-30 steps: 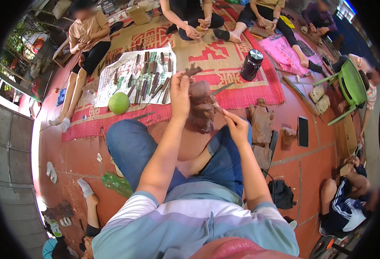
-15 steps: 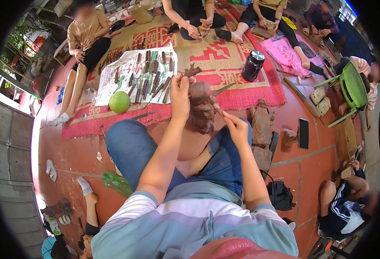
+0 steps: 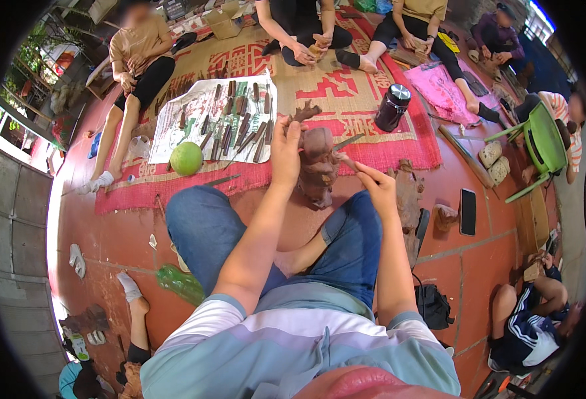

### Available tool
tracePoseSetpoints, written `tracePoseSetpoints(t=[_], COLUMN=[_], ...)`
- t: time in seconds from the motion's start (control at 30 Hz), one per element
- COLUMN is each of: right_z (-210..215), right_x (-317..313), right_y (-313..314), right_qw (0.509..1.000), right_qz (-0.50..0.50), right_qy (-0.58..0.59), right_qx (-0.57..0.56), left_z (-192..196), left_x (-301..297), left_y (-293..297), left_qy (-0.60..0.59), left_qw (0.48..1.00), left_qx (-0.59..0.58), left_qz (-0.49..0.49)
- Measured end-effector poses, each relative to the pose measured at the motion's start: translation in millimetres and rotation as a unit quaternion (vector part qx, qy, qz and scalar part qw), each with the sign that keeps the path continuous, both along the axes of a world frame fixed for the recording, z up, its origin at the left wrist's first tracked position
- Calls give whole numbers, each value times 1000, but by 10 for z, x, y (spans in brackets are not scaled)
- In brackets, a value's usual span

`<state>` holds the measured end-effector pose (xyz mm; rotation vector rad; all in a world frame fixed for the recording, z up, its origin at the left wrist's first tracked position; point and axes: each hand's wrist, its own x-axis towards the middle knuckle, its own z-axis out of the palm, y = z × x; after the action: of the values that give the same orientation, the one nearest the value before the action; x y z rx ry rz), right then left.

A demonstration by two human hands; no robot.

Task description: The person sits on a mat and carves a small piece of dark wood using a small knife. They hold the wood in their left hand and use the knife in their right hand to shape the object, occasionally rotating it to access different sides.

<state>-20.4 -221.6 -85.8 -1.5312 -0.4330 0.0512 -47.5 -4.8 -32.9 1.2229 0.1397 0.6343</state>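
The left hand (image 3: 286,149) has its fingers wrapped against the left side of a reddish-brown wood carving (image 3: 318,166), thumb and fingers pressed to the wood, steadying it upright between the knees. The right hand (image 3: 375,188) sits just right of the carving, its fingers pinched together around the handle of a thin carving chisel (image 3: 346,143), whose blade angles up and to the right past the top of the figure. The carving stands just beyond the person's jeans-clad knees, its lower end near the red tiled floor (image 3: 479,266), its top level with the near edge of the red patterned mat (image 3: 346,100).

On the mat to the far left lies a white printed sheet (image 3: 173,133) covered with many more chisels and gouges laid side by side, and a green round fruit (image 3: 186,158) rests at the sheet's near corner. A dark cylindrical flask (image 3: 392,107) stands on the mat to the right of the carving. Right of the right hand, on the tiles, lie another rough wooden figure (image 3: 409,199) and a dark phone (image 3: 467,211), flat and a little apart from each other. Further right a green plastic chair (image 3: 542,136) stands near the mat's end.

Other people sit around the far edge of the mat, some with small pieces in their own hands. A black bag (image 3: 434,307) lies on the tiles near the person's right hip.
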Motion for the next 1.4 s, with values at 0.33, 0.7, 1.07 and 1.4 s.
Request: tracePoseSetpoints(t=[0.33,0.7,1.07,1.4], right_z=[212,-338,837,-232], right_x=[81,43,-275,-226], right_y=[431,-158,262,-300], right_qw=[995,969,936,985], right_qz=[4,-130,30,-107], right_qy=[-63,111,-340,104], right_qx=[81,182,-84,83], left_z=[34,3,75,11], left_x=[-44,-386,-228,-176], left_y=[-102,-641,-119,138], left_qy=[17,16,18,35], left_qw=[996,995,980,996], left_qx=[65,98,-57,-39], left_qz=[52,-19,-188,-73])
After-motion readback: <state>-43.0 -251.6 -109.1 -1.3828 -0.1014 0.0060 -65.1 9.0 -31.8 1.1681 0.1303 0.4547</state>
